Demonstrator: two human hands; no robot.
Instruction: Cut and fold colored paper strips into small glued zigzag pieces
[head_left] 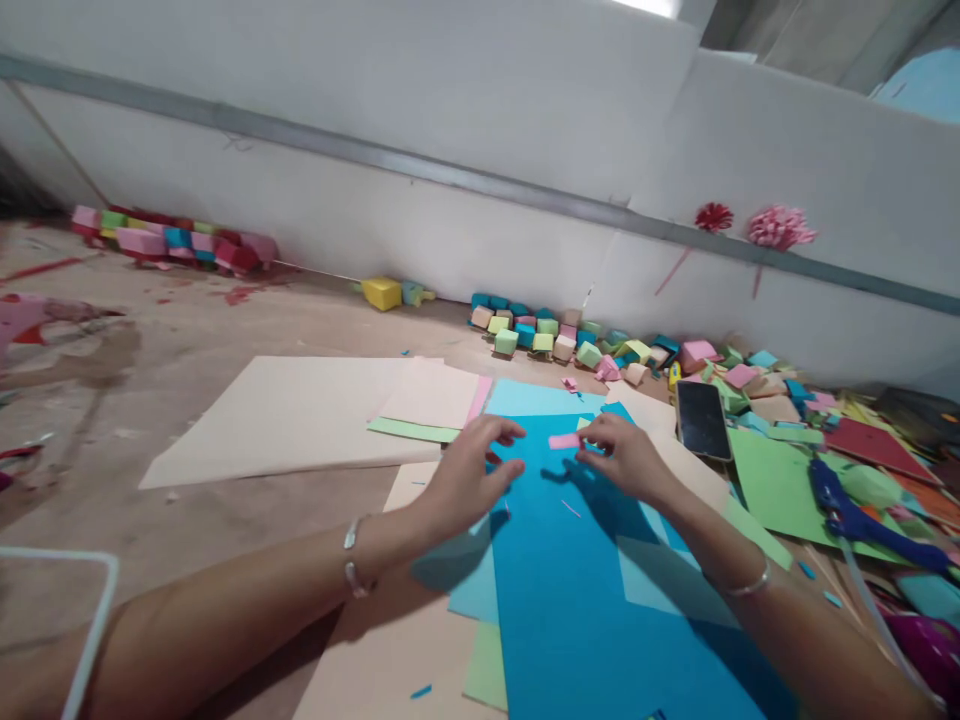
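A small pink paper strip (564,441) is pinched in the fingertips of my right hand (619,455), above a large blue sheet (555,600). My left hand (476,465) is just left of the strip, its thumb and fingers apart and nothing between them. A pale green scrap shows beside my right fingertips. Thin paper slivers lie on the blue sheet below both hands. Light blue, green and peach sheets (375,620) stick out from under and around the blue one.
Large cream sheets (285,420) lie at the left. Along the wall stand many small coloured paper boxes (544,342). A phone (703,420), green sheets and a blue glue gun (862,520) are on the right. A white wire frame (105,610) crosses the lower left.
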